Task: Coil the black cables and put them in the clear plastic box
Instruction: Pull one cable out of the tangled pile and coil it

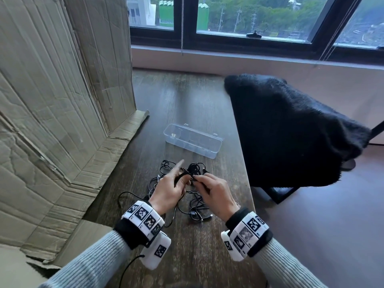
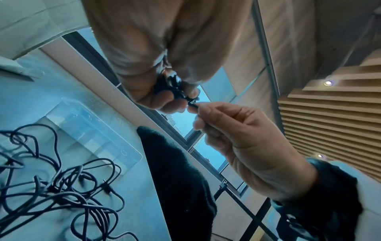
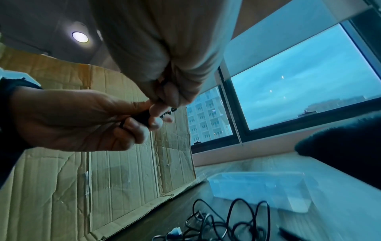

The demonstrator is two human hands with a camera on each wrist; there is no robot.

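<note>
Our left hand and right hand sit nearest, close together above the tabletop. The left curls round a small bundle of black cable, index finger sticking out straight; the right pinches the cable's free end just beside it.

We judge the bundle could spring open if either grip slackens, since thin rubbery cord resists a tight coil. The end we pull may also drag the loose cables lying tangled under our hands, knotting them further or sweeping them toward the tabletop edge at our right.

Largest first: the creased, corrugated cardboard sheet leans at our left, matte and flat. A fuzzy black garment drapes softly over a chair at our right. Dark wood grain runs along the tabletop. The clear plastic box, rectangular, rigid and glossy, stands open beyond the cables, with no cable in it yet.
</note>
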